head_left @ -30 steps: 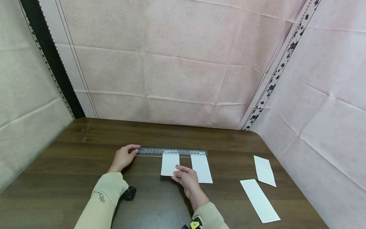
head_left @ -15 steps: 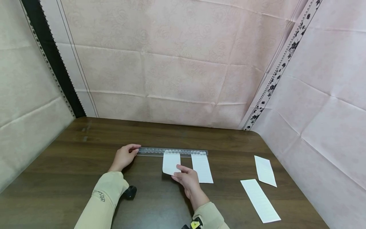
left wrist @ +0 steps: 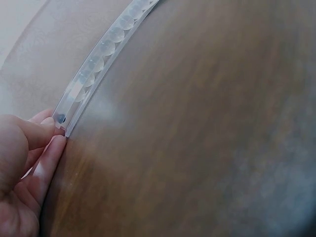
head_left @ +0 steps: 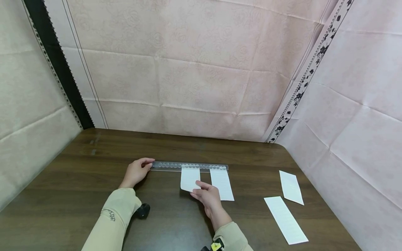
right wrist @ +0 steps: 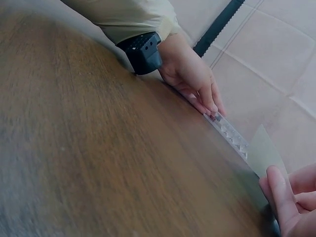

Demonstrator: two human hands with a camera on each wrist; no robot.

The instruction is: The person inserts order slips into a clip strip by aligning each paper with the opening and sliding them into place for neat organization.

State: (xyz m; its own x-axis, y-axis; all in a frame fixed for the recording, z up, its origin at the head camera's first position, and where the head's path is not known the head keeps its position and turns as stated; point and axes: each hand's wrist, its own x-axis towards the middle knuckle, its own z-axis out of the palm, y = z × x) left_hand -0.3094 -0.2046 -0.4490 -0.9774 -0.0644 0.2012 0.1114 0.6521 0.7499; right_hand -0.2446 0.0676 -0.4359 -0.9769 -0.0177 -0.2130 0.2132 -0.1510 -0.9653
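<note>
A long clear plastic strip (head_left: 166, 166) with a row of round clear discs lies across the table. My left hand (head_left: 135, 172) pinches its left end between thumb and fingers, as the left wrist view shows at the tip of the strip (left wrist: 96, 64). A white paper card (head_left: 190, 177) has its top edge at the strip, and my right hand (head_left: 208, 197) pinches its lower right corner. In the right wrist view this card (right wrist: 264, 153) stands tilted up from the table. Another white card (head_left: 222, 184) meets the strip at its right end, partly behind my right hand.
Two more white paper cards lie on the right: a shorter one (head_left: 291, 187) farther back and a longer one (head_left: 286, 220) nearer. The brown wooden table (head_left: 78, 195) ends at a pale patterned cloth (head_left: 188, 69) that rises behind and at both sides.
My right hand and the card it pinches have shifted slightly right along the strip, narrowing the gap to the other card. The card's lower edge has risen a little. My left hand stays put.
</note>
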